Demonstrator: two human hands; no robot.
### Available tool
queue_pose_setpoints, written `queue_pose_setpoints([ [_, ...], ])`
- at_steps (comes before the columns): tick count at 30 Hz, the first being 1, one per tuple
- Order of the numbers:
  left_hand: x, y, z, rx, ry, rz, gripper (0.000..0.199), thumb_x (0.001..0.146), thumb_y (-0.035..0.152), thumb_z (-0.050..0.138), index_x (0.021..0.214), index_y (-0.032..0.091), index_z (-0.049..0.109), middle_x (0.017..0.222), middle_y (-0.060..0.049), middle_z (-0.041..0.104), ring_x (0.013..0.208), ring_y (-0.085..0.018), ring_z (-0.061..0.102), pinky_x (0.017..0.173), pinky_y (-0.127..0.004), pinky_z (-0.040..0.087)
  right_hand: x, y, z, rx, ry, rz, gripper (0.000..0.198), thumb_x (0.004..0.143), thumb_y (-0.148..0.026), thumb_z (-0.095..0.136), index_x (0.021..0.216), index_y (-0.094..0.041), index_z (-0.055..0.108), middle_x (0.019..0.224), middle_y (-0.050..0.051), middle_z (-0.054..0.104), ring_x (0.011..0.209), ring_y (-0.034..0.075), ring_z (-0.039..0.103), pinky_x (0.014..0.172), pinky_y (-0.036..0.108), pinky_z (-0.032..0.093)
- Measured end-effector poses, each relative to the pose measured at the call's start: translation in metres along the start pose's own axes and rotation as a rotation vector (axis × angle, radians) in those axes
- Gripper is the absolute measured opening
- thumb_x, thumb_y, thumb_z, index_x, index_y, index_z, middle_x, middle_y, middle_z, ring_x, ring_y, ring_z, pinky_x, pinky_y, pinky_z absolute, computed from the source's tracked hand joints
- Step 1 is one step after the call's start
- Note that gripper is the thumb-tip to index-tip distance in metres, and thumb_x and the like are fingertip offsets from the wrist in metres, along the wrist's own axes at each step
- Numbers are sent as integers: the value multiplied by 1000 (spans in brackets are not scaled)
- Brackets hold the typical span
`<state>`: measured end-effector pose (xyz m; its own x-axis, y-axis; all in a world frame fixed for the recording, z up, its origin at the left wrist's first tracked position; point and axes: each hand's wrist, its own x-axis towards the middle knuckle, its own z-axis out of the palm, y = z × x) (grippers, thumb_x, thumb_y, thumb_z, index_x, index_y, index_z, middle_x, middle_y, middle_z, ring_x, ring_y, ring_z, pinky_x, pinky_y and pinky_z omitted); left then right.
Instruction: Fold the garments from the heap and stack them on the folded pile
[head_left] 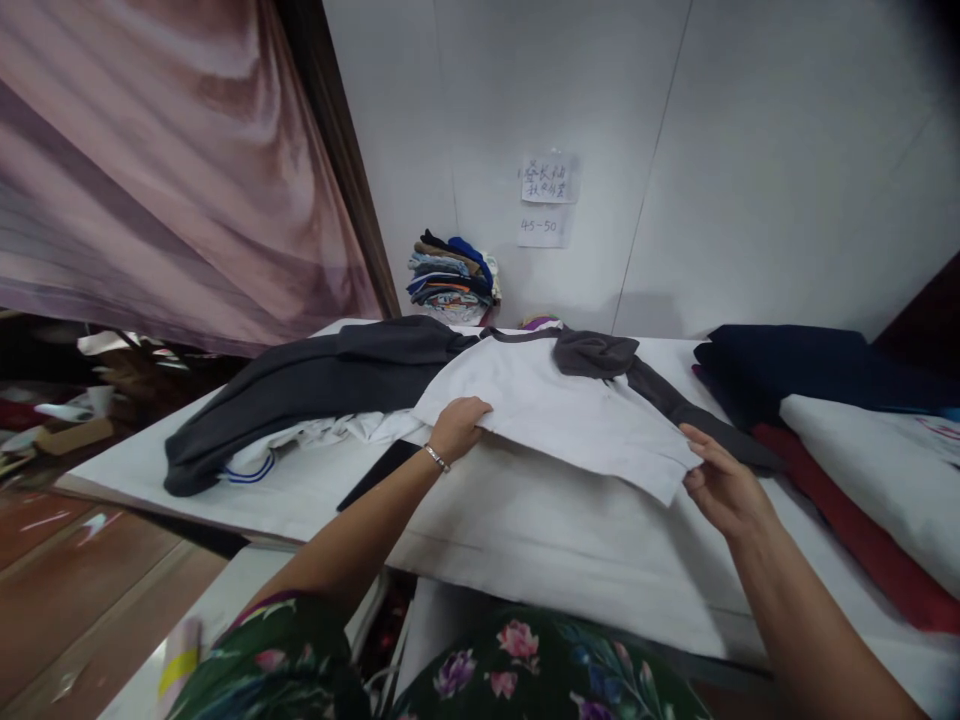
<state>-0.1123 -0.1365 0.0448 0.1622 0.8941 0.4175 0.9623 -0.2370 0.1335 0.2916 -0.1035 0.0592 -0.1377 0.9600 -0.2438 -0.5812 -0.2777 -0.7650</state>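
Note:
A white shirt with dark grey sleeves and collar (540, 400) is spread on the white-covered table, its near hem raised a little off the surface. My left hand (457, 428) grips that hem near its left corner, fingers closed over the cloth. At the right corner, my right hand (724, 482) pinches the fabric between thumb and fingers. One grey sleeve is bunched on top of the shirt, and another dark stretch runs toward the right. Left of the shirt lies a dark grey garment (322, 375), partly over a white piece with blue stripes (259, 468).
A folded stack of clothes (452, 275) stands at the back by the wall. On the right are navy cloth (795, 370), a white garment (870, 455) and red cloth (862, 540). A pink curtain (172, 150) hangs at left. Paper signs (549, 180) are on the wall.

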Motion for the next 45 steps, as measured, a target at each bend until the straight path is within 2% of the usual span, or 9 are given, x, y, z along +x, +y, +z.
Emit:
queue_pose_setpoints([
  [7,15,8,15,-142,3,-362,24,87,21,47,101,22,66,104,-3,70,97,-19,63,82,-27,46,-1,24,-14,-105,49,-2,33,59,-16,77,91,-20,67,80,-1,68,59,10,61,43,17,50],
  [16,117,-1,-7,66,-51,-320,30,93,32,41,103,17,66,110,-13,67,105,-25,60,86,-33,43,53,16,-11,31,142,-128,17,70,-12,68,83,-18,60,76,1,67,69,14,67,61,26,59],
  [20,100,6,28,31,-173,-261,21,88,24,51,99,19,69,107,-9,69,102,-22,62,88,-30,43,53,40,-21,-123,158,-84,31,68,-20,74,95,-21,58,89,3,68,82,19,68,64,33,60],
  [24,57,5,54,-17,-197,-252,29,87,22,52,114,20,64,118,-7,66,109,-20,59,94,-29,42,30,58,-25,-514,175,-407,45,66,-26,76,109,-25,61,107,3,66,96,19,64,75,35,57],
  [26,43,3,57,-35,-180,-283,32,89,22,49,119,18,60,121,-9,64,111,-20,58,95,-29,41,19,66,-15,-792,56,-631,33,75,-27,68,108,-24,65,112,4,66,104,20,60,88,39,52],
  [29,37,2,54,-62,-158,-321,31,90,25,47,117,16,60,117,-10,65,108,-22,59,93,-30,43,12,83,18,-1155,-364,-926,28,84,-19,55,109,-25,66,114,5,67,114,21,55,100,45,41],
  [33,41,7,50,-97,-148,-322,30,88,31,53,114,17,61,115,-8,66,105,-22,60,89,-30,43,30,113,66,-1622,-862,-976,33,86,-8,47,113,-19,64,118,10,65,117,23,51,100,46,35],
  [39,49,12,34,-146,-144,-306,27,87,31,56,110,22,65,105,-4,69,96,-19,62,81,-27,44,61,121,104,-2109,-699,-861,26,92,-13,41,94,-13,67,90,11,66,90,23,55,83,39,33],
  [45,48,34,-32,-86,65,-14,22,89,25,50,102,19,67,92,-6,65,94,-20,58,87,-34,40,-12,84,109,-1826,-929,-1202,32,94,-13,35,92,-18,67,77,5,60,74,17,50,68,32,31],
])
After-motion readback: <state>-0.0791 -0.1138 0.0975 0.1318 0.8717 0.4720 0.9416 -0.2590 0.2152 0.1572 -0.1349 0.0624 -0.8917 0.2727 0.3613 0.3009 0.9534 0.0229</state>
